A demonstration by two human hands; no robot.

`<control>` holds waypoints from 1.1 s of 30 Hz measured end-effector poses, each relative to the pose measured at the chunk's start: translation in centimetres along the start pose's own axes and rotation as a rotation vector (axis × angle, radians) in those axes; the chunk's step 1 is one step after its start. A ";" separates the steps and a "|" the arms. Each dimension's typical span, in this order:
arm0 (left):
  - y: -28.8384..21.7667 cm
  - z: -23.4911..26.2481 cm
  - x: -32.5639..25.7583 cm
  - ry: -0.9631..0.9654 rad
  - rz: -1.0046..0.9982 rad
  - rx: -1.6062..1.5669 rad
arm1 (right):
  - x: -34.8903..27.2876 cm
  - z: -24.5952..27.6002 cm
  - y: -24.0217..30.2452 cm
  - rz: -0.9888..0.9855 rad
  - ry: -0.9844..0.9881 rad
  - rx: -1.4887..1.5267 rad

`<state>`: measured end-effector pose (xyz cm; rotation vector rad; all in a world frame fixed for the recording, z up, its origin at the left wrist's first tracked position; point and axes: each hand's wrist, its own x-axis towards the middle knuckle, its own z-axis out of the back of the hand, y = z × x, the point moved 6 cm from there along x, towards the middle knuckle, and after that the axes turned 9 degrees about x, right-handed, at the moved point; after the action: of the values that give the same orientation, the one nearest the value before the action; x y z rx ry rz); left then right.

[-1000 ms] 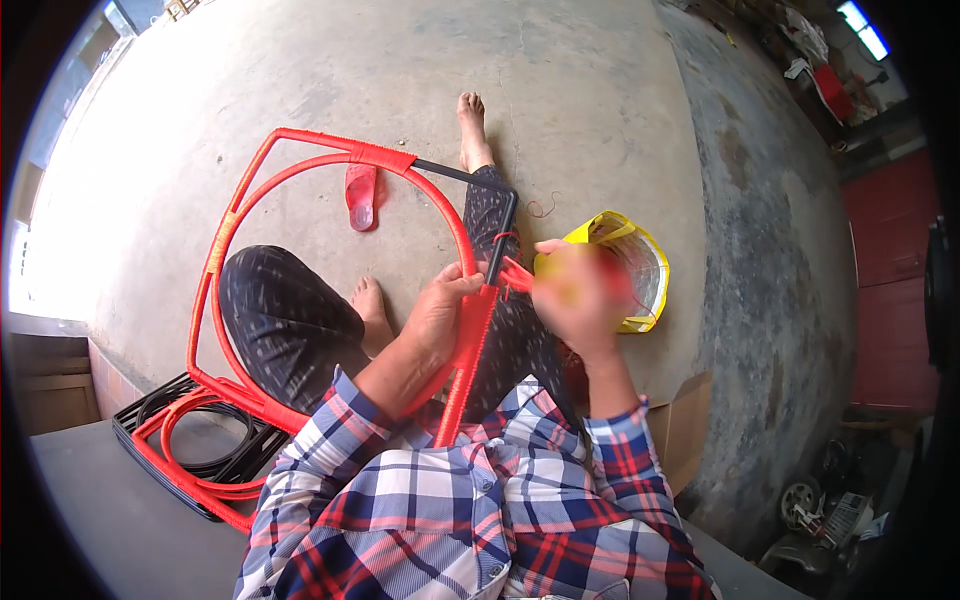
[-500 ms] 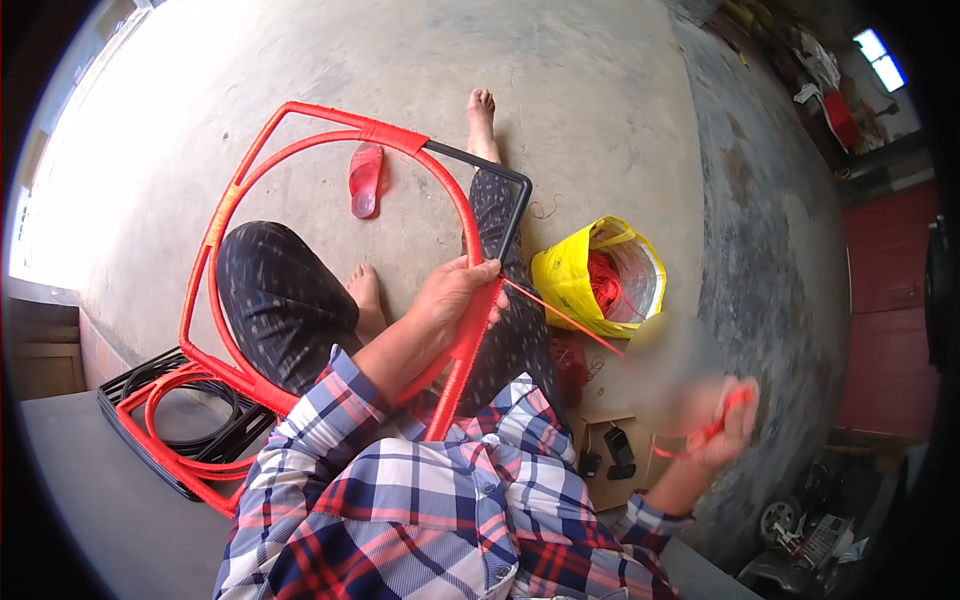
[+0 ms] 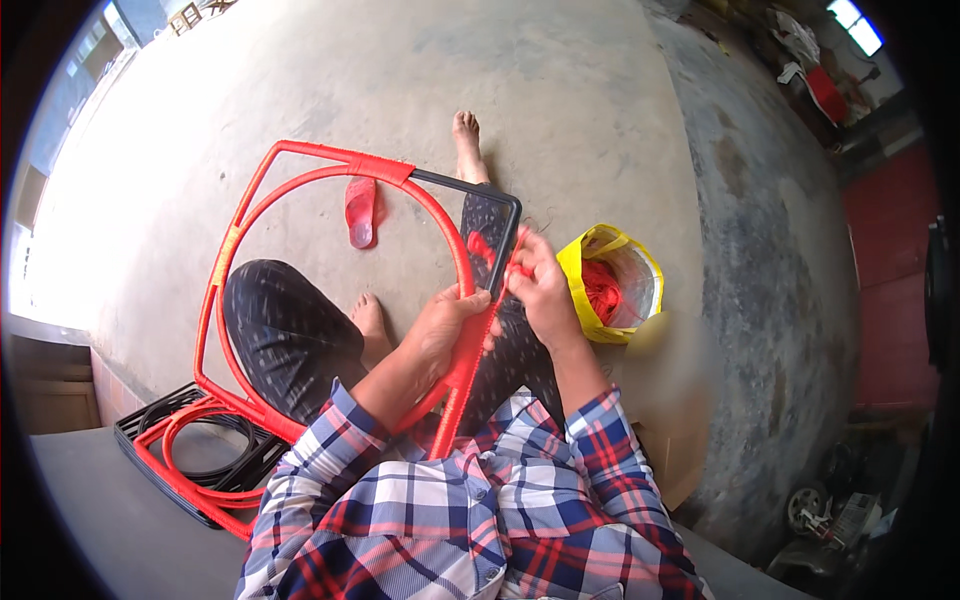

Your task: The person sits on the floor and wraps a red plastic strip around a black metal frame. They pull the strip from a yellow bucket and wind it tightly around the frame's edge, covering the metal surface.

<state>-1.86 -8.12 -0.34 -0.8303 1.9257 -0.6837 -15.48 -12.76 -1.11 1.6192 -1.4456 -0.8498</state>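
1. Plainly, a partly wrapped frame with red-wound outer bars and a round red hoop inside (image 3: 470, 340) is at the centre, tilted above the lap. Its bare, black upper-right corner (image 3: 509, 222) points away from the body.
2. The left grip (image 3: 432, 330) is closed on the red side bar just below the black stretch, thumb on top, probably to steady the frame and pin the windings.
3. Beside that bar, the right grip (image 3: 542, 292) is nearly closed, fingers pinched around thin red cord (image 3: 519, 268). Holding it this close presumably keeps the strand taut; the fingers hide its exact path.
4. Through the opening, a small red bundle (image 3: 482, 247) shows beyond the black bar; whether it joins the pinched cord I cannot tell.
5. A dark-trousered left knee (image 3: 275, 310) shows through the hoop and perhaps props the frame; contact is unclear.
6. Near the right hand stands an open yellow bag with a pale lining (image 3: 573, 278), holding a heap of red cord (image 3: 602, 290), seemingly placed within easy reach.
7. Leftward, black and red frames (image 3: 188, 487) lie stacked on a grey tabletop (image 3: 90, 500), close under the held frame's lower corner.
8. Farther out, a red sandal (image 3: 360, 215) lies on the concrete floor (image 3: 570, 120); brown cardboard (image 3: 680, 465) sits at the right, partly behind a blur.
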 end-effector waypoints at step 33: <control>0.6 1.3 0.9 -0.010 0.008 -0.056 | -14.7 13.9 -0.8 -0.210 -0.425 0.289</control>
<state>-1.19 -8.64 -1.83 -0.8594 1.9459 -0.6221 -29.15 0.20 -8.62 1.9105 -1.7754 -1.2058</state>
